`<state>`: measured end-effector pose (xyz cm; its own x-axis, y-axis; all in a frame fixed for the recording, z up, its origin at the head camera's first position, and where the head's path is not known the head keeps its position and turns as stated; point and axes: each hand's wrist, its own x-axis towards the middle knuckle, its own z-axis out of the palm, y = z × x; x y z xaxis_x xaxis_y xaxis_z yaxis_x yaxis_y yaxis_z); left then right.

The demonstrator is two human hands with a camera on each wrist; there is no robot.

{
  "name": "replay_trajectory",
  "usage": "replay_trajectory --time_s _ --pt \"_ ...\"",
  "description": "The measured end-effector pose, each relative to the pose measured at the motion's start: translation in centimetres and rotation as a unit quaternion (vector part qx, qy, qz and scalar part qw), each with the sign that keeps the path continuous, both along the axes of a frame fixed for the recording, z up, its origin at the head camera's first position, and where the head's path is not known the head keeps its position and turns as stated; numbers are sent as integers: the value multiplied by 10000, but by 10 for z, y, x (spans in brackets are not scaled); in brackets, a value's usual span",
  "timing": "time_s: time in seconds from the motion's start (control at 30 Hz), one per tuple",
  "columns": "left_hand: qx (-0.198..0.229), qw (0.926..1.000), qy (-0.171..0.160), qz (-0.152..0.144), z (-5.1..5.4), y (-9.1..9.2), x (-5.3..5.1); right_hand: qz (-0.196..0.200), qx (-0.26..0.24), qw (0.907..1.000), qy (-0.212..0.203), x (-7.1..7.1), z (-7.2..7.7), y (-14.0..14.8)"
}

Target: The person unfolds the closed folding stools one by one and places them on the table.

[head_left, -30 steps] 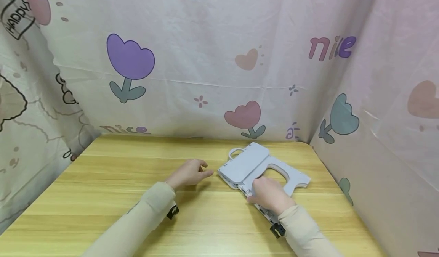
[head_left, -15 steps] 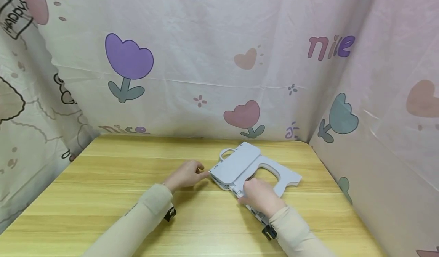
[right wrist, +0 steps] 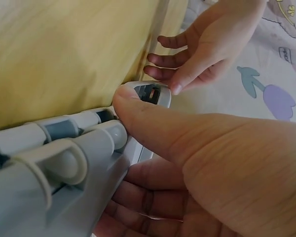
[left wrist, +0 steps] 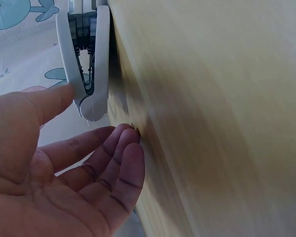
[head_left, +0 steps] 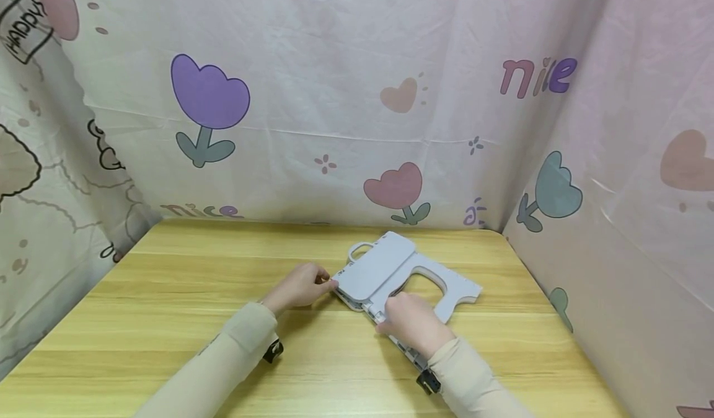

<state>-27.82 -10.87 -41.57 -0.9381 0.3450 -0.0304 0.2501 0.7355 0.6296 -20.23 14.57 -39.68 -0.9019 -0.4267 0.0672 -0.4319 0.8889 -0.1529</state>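
A light grey plastic folding stool (head_left: 375, 271) lies folded on the table, with a small loop handle at its far left edge and an arched cut-out between its legs. My right hand (head_left: 414, 324) grips its near side by the hinges; in the right wrist view the thumb lies over the hinged edge (right wrist: 64, 163) and the fingers curl beneath. At the stool's left corner is my left hand (head_left: 298, 286). Its thumb touches the stool's end (left wrist: 101, 64) in the left wrist view, while the other fingers, loosely bent, stay apart from it.
The wooden table (head_left: 195, 281) stretches to the left and in front of the stool. A patterned curtain (head_left: 312, 108) hangs behind the table and along both sides. A small black device (head_left: 428, 381) sits under the right wrist, another (head_left: 273, 350) under the left.
The stool has slid left across the table along with my right hand. My left hand, earlier apart from the stool, now touches its left corner.
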Motion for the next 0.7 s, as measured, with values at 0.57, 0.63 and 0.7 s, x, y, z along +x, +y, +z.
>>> replay_trajectory --time_s 0.57,0.63,0.7 --pt "118 9999 -69 37 -3 -10 6 293 146 9991 255 4 -4 -18" --pt "164 9998 -128 60 -2 -12 8 337 146 9989 276 5 -4 -20" --pt "191 9996 -182 81 -2 -15 10 364 144 9988 276 6 -4 -23"
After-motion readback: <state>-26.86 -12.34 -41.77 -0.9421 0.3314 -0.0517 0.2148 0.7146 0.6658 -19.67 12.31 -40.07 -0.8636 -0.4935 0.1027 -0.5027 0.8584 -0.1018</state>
